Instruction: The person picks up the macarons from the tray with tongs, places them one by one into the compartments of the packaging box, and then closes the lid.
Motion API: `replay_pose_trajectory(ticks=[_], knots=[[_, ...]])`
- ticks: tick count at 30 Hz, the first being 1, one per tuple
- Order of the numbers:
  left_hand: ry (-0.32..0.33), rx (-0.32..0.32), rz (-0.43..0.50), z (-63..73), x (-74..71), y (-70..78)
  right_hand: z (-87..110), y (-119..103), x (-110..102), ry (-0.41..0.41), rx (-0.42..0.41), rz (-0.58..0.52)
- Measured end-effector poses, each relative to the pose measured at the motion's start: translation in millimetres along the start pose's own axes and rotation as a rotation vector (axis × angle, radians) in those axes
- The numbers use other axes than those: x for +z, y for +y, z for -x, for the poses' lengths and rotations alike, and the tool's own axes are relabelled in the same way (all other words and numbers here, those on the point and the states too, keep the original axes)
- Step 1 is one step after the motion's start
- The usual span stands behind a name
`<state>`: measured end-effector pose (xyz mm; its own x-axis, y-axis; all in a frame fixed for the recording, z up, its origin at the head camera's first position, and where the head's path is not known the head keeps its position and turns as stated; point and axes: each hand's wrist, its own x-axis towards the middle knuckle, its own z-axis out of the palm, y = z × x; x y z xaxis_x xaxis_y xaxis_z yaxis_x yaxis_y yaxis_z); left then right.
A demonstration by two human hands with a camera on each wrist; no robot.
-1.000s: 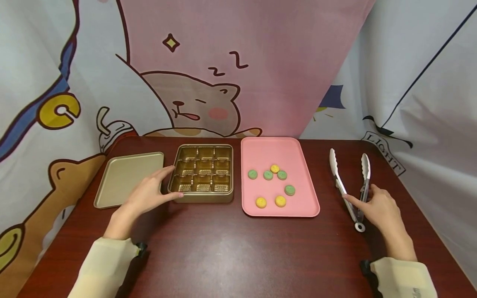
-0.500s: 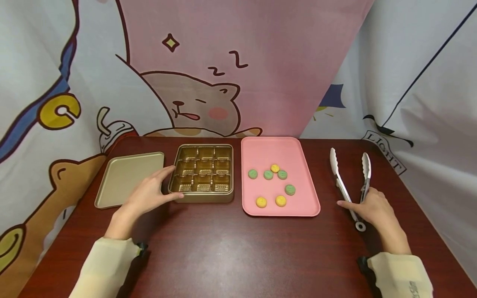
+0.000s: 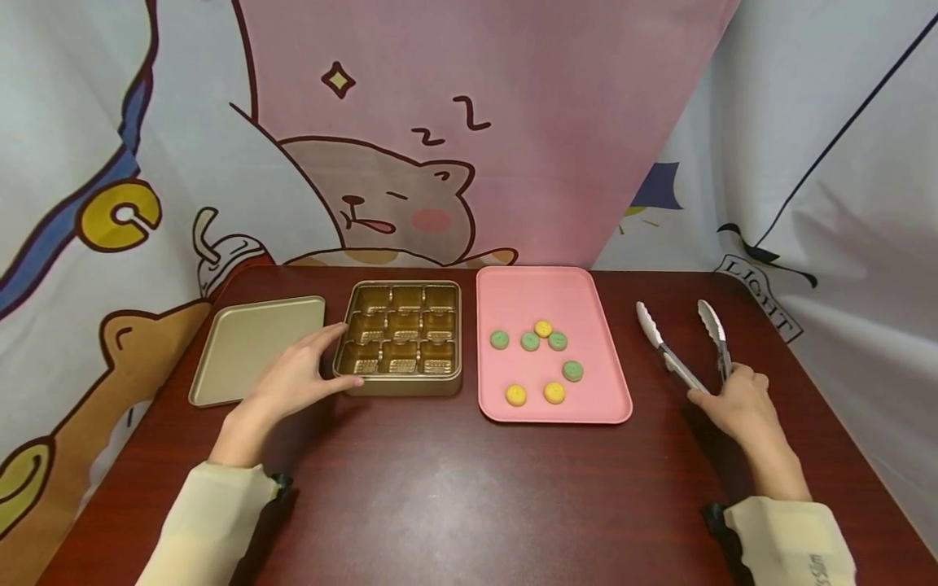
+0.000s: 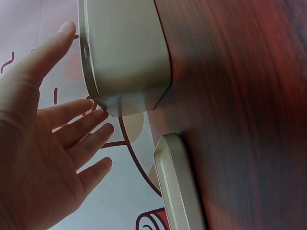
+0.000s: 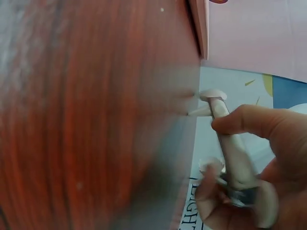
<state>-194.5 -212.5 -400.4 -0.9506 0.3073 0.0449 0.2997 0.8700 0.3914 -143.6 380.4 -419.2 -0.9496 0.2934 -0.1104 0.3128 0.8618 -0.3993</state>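
Note:
A gold tin box [image 3: 405, 387] with a compartmented insert stands left of centre. My left hand [image 3: 289, 381] is at its left front corner, thumb along the front and fingers on the left side. In the left wrist view the fingers are spread and loosely bent near the box's [image 4: 127, 52] rim; whether they touch is unclear. My right hand [image 3: 749, 413] grips metal tongs [image 3: 670, 358] with pale scalloped tips, arms spread apart. In the right wrist view the tongs [image 5: 234, 151] are raised off the table, between thumb and fingers. The tongs' hinge end is hidden.
A pink tray [image 3: 538, 297] right of the box bears several small round cookies, green [image 3: 572, 371] and yellow [image 3: 516, 395]. A flat gold lid [image 3: 245, 346] lies left of the box, partly behind my left hand. A printed cloth [image 3: 557, 122] hangs behind the brown table [image 3: 469, 496].
My right hand has closed round the tongs and picked them up; their tips have swung slightly left and the arms have drawn closer together. The left hand stays by the box.

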Motion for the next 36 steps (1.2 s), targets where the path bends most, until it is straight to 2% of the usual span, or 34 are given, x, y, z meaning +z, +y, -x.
replay_pose_trajectory(ticks=[4, 10, 21, 36], knots=[[-0.003, 0.001, -0.005, -0.7, 0.1, 0.8, 1.5, 0.0, 2.5, 0.054, -0.017, -0.044], [-0.016, 0.001, -0.007, -1.0, -0.6, 2.0, 3.6, 4.9, 4.5, 0.138, -0.088, -0.039], [-0.006, 0.005, -0.011, -0.2, -0.3, 1.0, 5.3, 6.2, 0.2, 0.282, -0.345, -0.068], [-0.005, 0.001, -0.022, 1.3, 2.1, -0.7, 2.8, -13.7, 4.6, 0.255, -0.52, -0.073]])
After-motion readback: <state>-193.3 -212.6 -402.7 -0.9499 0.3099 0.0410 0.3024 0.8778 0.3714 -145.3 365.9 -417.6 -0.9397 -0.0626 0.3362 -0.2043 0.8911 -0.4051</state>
